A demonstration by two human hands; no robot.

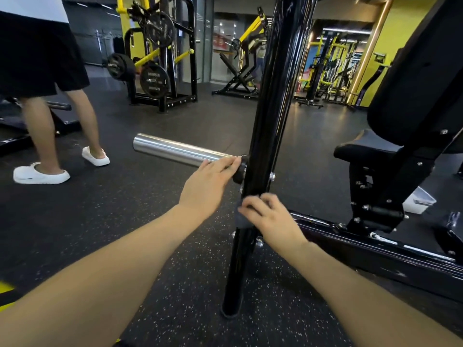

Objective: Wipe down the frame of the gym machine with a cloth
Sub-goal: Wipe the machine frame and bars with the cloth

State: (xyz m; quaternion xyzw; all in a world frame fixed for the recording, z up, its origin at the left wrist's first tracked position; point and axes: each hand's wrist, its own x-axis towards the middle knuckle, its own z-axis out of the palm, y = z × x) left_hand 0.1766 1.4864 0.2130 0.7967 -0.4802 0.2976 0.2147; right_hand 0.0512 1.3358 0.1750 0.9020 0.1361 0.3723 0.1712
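Right hand [269, 216] pressed against black upright post [265, 116] of machine frame, fingers curled and closed on dark grey cloth [241, 217]. Cloth held flat on post's near face, just below chrome peg [183, 151], partly hidden under fingers. Left hand [209, 182] laid palm-down on inner end of peg, fingers loosely extended over it, fingertips at black collar [241, 171] where peg met post; not closed around peg, nothing held. Peg projected leftward from post, roughly level, free end bare. Post leaned slightly, foot planted on speckled black floor [125, 221], bolts visible on its side above and below cloth. Low black base rail [375, 249] ran rightward from post toward padded seat [368, 149] and backrest [421, 78]. Small white box [418, 200] seen on floor behind seat bracket. Second person stood at left, well apart from post: bare legs [42, 131], black shorts, white shoes. Yellow-and-black plate-loaded machines [160, 58] stood in background.
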